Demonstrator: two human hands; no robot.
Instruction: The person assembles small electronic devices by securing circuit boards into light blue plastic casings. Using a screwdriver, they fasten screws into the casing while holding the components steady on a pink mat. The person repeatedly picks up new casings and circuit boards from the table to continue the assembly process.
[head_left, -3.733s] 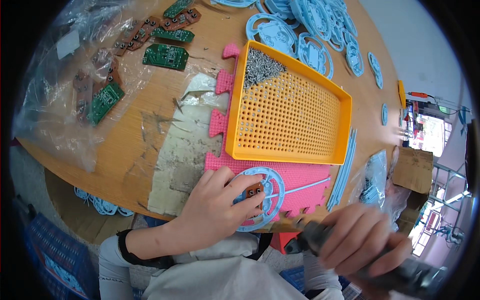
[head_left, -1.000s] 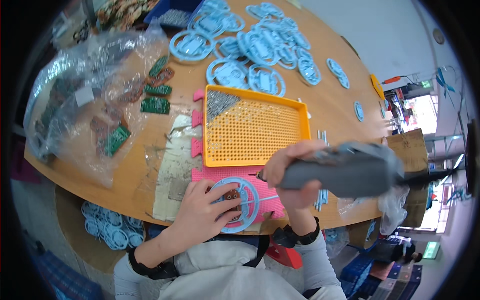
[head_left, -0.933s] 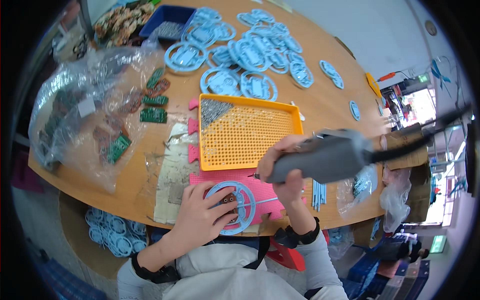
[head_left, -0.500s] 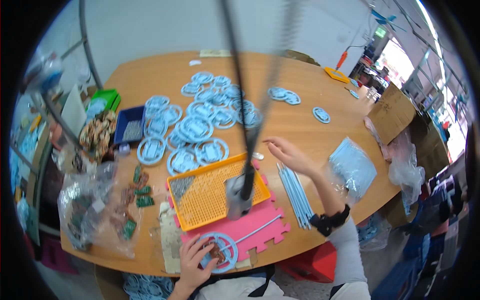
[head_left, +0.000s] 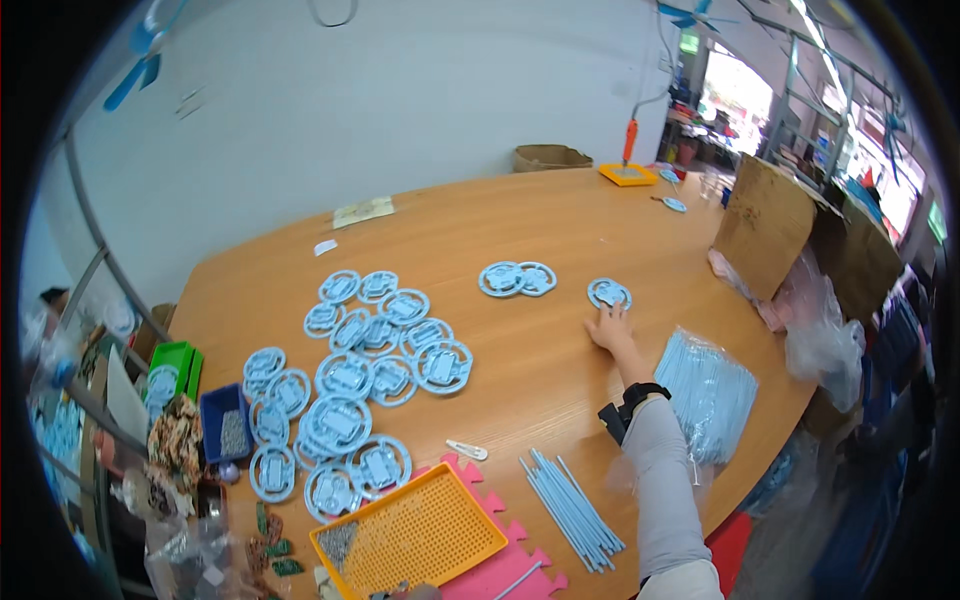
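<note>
My right hand point(head_left: 612, 332) reaches far across the wooden table, its fingers stretched onto the near edge of a light-blue plastic ring-shaped part point(head_left: 609, 292). The part lies flat, and the thumb is apart from the fingers. To the left rest two overlapping blue ring parts point(head_left: 517, 279). A clear bag of light-blue sticks point(head_left: 703, 395) lies beside my right forearm, and a bundle of loose blue sticks point(head_left: 572, 510) lies nearer. My left hand is out of view, as is the ring part it was on.
Many blue ring parts point(head_left: 342, 374) are heaped at left. Near the front, a yellow perforated tray point(head_left: 420, 530) with small metal pieces sits on a pink foam mat point(head_left: 510, 560). A blue bin point(head_left: 226, 425) and small green boards point(head_left: 280, 548) are at left; a cardboard box point(head_left: 765, 225) stands right.
My right hand has moved forward from above the loose sticks to the single ring part. The view has shifted up, so my left hand and the ring part under it have left the picture.
</note>
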